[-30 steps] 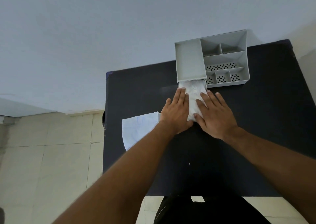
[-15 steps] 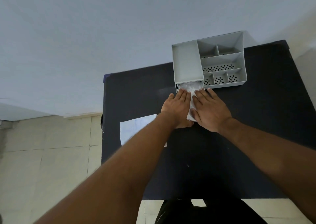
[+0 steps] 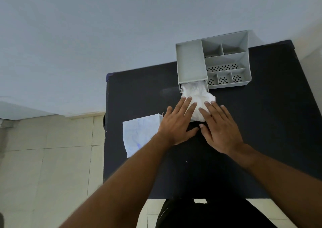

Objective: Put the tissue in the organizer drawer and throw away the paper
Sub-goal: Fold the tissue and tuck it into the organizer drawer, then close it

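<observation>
A dark table (image 3: 261, 140) stands against a pale blue-grey wall, with light floor tiles (image 3: 52, 158) on the left side. At the far edge of the table sits the grey organizer (image 3: 226, 60), with several compartments on top. Its drawer (image 3: 180, 88) at the lower left is pulled a little out. The white tissue (image 3: 197, 96) lies half inside the drawer and half on the table in front of it, and it bulges wider outside. Both hands are flat, palm down, with fingers stretched and slightly spread, holding nothing. The fingertips of the left hand (image 3: 177, 123) rest on the left part of the tissue, and the fingertips of the right hand (image 3: 219, 128) rest on its right part. The paper (image 3: 139, 132), white with faint blue marks, lies flat on the table left of the left hand, partly under the wrist
</observation>
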Available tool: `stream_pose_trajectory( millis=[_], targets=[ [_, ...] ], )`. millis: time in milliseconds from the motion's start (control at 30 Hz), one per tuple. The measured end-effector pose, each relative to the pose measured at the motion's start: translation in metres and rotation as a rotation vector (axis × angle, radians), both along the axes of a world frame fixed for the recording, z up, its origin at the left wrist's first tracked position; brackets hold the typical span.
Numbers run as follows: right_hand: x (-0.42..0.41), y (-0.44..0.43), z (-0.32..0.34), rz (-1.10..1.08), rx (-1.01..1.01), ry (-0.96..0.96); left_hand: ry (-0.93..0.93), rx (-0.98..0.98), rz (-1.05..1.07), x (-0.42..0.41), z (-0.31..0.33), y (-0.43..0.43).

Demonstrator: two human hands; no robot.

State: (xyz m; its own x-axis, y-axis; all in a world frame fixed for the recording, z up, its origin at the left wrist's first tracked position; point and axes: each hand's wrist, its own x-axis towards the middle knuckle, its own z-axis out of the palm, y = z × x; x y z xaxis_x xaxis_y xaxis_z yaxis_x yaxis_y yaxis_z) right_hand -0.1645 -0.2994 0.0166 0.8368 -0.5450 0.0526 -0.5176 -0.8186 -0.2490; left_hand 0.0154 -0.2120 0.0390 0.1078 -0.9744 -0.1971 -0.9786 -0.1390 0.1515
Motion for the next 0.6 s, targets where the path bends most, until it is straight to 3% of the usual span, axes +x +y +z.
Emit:
stream_pose_trajectory(
  millis=[600],
  targets=[
    [0.014,-0.018,-0.004,0.202,-0.173,0.301,-0.185,0.213,-0.07,-0.009,-0.001,-0.018]
  ],
)
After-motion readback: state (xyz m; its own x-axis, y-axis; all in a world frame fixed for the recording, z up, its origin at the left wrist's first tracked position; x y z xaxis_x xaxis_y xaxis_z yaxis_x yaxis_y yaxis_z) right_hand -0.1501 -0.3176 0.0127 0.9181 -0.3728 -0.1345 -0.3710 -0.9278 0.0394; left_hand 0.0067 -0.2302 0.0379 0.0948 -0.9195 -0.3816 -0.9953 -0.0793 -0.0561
